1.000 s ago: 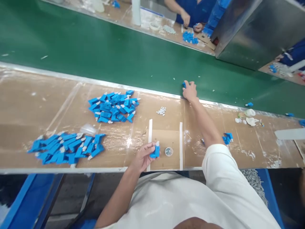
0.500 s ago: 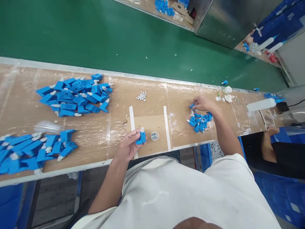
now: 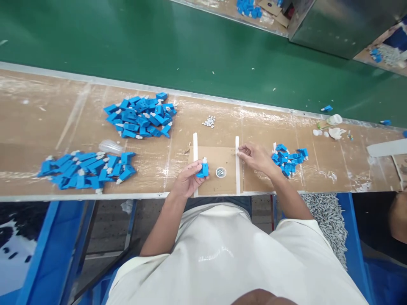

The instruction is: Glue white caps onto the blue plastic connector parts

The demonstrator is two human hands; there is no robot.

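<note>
My left hand [image 3: 190, 178] is closed around a blue plastic housing [image 3: 202, 171] with a white tip pointing up, above the cardboard mat. My right hand [image 3: 255, 156] is over the right white tape strip [image 3: 238, 180], thumb and forefinger slightly apart, with nothing visible between them. A small round clear dish [image 3: 221, 172] with tiny dark or metallic bits in it sits between the hands. To the right of my right hand lies a small pile of blue housings [image 3: 288, 160]. Small whitish pieces [image 3: 209, 122] form a cluster behind the mat.
Two larger piles of blue housings, a back pile [image 3: 140, 116] and a front pile [image 3: 87, 169], lie on the left. A clear plastic cup [image 3: 111, 147] rests between them. A bottle [image 3: 330, 121] lies at the back right. Beyond runs a green belt [image 3: 190, 46]. A co-worker's arm [image 3: 399, 218] shows at far right.
My right hand has moved left from the small pile to the tape strip, away from the blue housing it was touching. My left hand still holds its housing. The view has shifted.
</note>
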